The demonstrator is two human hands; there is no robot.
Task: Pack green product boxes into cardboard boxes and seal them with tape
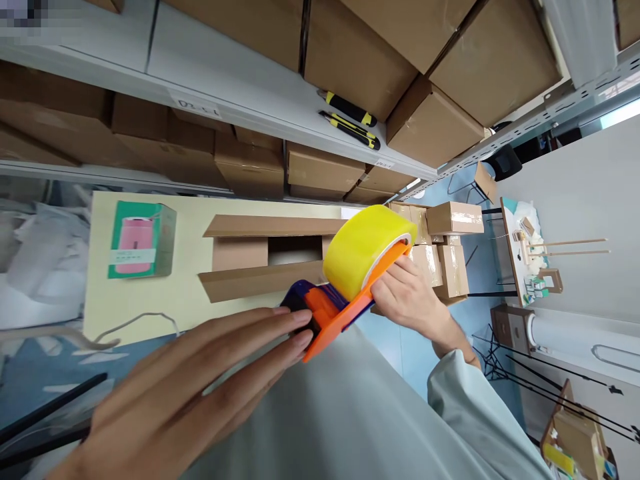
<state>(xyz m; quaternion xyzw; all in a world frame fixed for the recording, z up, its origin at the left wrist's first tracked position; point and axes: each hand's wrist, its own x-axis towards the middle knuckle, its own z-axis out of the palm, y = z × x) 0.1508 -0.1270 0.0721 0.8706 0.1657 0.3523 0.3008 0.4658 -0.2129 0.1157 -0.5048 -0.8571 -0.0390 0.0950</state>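
Observation:
My right hand [407,293] is wrapped around an orange and dark blue tape dispenser [345,317], which carries a wide roll of yellow packing tape [363,243]. At the dispenser's front end, the fingertips of my left hand [210,373] touch it, the fingers stretched out long. My left thumb is hidden. Behind the dispenser an open cardboard box [240,253] lies on the pale yellow table [195,313], its long flaps folded outward. A dark gap shows between its inner flaps. On the table stands a green box with a pink appliance pictured on it [140,240].
Shelves [225,73] filled with cardboard boxes run across the top. Several yellow-black cutters [353,127] lie on one shelf. Stacked cartons [453,247] stand beyond the table. White plastic bags [45,260] lie at the left, and black tripod legs [500,353] stand at the right.

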